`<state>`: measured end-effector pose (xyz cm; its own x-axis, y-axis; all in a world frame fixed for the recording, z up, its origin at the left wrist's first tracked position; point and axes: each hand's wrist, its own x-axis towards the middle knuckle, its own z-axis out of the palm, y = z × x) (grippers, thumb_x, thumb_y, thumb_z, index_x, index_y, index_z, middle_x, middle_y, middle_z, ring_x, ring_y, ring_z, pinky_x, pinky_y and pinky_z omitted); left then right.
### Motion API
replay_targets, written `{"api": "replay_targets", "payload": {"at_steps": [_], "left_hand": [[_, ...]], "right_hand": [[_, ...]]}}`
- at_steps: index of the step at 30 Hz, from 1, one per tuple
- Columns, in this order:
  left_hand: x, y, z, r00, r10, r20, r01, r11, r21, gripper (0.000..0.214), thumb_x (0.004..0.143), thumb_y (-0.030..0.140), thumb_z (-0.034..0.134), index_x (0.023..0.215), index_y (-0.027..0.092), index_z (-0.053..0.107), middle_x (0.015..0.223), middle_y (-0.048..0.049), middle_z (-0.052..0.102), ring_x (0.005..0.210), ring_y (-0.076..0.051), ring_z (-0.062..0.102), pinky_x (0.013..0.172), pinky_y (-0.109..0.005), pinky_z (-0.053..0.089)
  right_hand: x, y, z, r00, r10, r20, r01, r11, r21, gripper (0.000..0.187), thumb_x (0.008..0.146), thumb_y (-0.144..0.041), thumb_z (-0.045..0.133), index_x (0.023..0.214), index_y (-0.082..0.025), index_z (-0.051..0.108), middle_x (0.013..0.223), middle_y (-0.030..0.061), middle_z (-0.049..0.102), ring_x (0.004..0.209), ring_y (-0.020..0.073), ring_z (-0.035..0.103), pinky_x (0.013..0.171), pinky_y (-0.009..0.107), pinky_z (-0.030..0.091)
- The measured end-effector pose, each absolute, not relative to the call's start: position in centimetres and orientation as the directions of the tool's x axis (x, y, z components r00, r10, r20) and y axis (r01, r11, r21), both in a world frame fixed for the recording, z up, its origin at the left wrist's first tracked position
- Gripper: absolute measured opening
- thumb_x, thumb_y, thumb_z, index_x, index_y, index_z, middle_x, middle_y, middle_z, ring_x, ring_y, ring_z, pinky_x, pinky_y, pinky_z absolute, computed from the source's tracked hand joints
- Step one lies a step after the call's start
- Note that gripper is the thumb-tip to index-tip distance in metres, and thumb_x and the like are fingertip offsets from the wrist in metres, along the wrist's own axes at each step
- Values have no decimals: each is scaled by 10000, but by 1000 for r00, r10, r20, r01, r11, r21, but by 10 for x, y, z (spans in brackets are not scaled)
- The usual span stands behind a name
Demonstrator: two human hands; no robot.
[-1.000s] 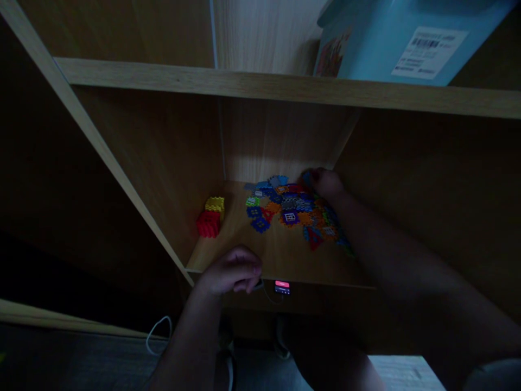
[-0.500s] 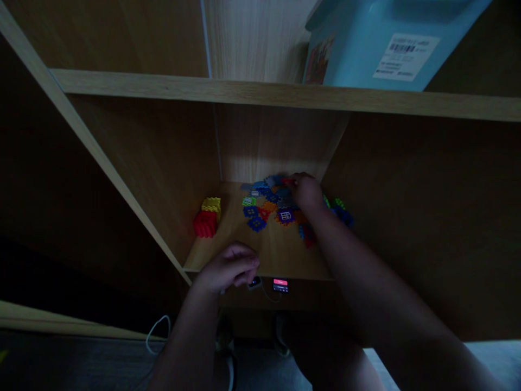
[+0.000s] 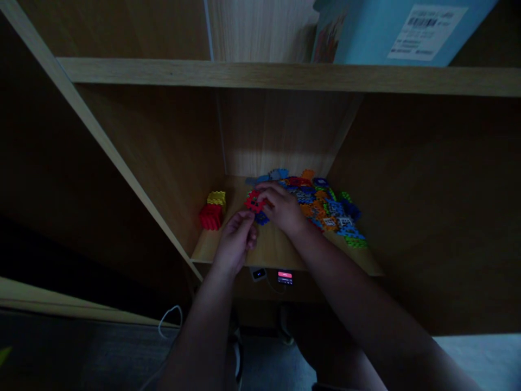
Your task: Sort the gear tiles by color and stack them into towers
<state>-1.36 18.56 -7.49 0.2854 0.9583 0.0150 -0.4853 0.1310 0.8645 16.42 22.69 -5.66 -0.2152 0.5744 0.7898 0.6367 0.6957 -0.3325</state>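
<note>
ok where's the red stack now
In the head view, the red stack sits on the shelf near its left wall, just left of the left hand, with the yellow stack right behind it.

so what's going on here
A person is working at a wooden shelf with both hands. The left hand and right hand are together on a red plastic piece, holding it between them. Beside it lies a heap of colourful plastic pieces. A red stack and a yellow stack stand together further left, and a blue box sits on the shelf above.
</note>
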Motion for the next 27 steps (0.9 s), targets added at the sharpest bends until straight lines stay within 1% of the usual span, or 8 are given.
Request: {"api": "replay_targets", "payload": {"at_steps": [6, 10, 12, 15, 18, 20, 24, 27], "left_hand": [[-12, 188, -77, 146, 986, 80, -554, 14, 832, 429, 789, 500, 910, 899, 189, 636, 709, 44, 603, 509, -60, 470, 471, -177, 373], [-12, 191, -85, -14, 994, 112, -469, -105, 877, 401, 839, 531, 848, 896, 196, 634, 800, 25, 650, 554, -78, 539, 506, -199, 446], [-11, 192, -90, -70, 985, 158, -389, -173, 905, 398, 869, 555, 807, 905, 202, 627, 816, 25, 660, 574, -90, 575, 527, -208, 481], [-9, 193, -95, -95, 979, 180, -346, -202, 916, 365, 892, 530, 775, 917, 206, 608, 796, 34, 653, 607, -107, 623, 550, -212, 510], [-9, 196, -94, -120, 984, 129, -409, -167, 897, 336, 858, 457, 800, 931, 202, 594, 779, 38, 658, 618, -113, 652, 569, -214, 527], [-10, 198, -92, -123, 988, 89, -477, -138, 868, 344, 826, 415, 825, 942, 195, 586, 804, 25, 687, 661, -123, 698, 632, -229, 566], [-11, 198, -88, -79, 995, 60, -559, -94, 824, 392, 797, 369, 866, 979, 199, 563, 901, -12, 747, 810, -166, 787, 800, -293, 627], [-10, 194, -88, 24, 996, 80, -505, -57, 861, 406, 800, 397, 885, 957, 191, 574, 921, -53, 781, 819, -184, 795, 776, -294, 634]], "right_hand": [[156, 223, -54, -322, 556, 766, 629, 731, -266, 238, 888, -51, 614, 939, -277, 670, 1184, 55, 702, 1127, 234, 673, 1000, 388, 560], [156, 221, -51, -337, 544, 769, 608, 749, -263, 198, 886, -103, 650, 1001, -262, 670, 1197, 76, 685, 1118, 245, 668, 973, 384, 559], [157, 222, -52, -306, 586, 750, 602, 730, -325, 241, 877, -101, 638, 1060, -256, 660, 1168, 73, 684, 1040, 232, 679, 917, 370, 566], [161, 226, -57, -227, 685, 692, 544, 679, -493, 283, 895, -126, 615, 1146, -253, 639, 1085, 48, 705, 908, 200, 678, 833, 345, 566], [163, 231, -62, -151, 789, 595, 351, 606, -714, 205, 1002, -292, 584, 1202, -269, 627, 1063, 34, 724, 873, 183, 683, 772, 324, 573], [165, 234, -64, -144, 835, 530, 216, 550, -807, 240, 991, -447, 653, 1156, -273, 647, 1025, 25, 728, 843, 175, 684, 732, 307, 575], [166, 236, -65, -202, 867, 456, 121, 484, -867, 398, 813, -561, 856, 1008, -256, 693, 912, 2, 734, 785, 166, 678, 708, 294, 574], [166, 236, -65, -230, 880, 416, 101, 446, -889, 373, 826, -565, 848, 977, -250, 719, 874, -5, 749, 764, 160, 685, 712, 296, 576]]}}
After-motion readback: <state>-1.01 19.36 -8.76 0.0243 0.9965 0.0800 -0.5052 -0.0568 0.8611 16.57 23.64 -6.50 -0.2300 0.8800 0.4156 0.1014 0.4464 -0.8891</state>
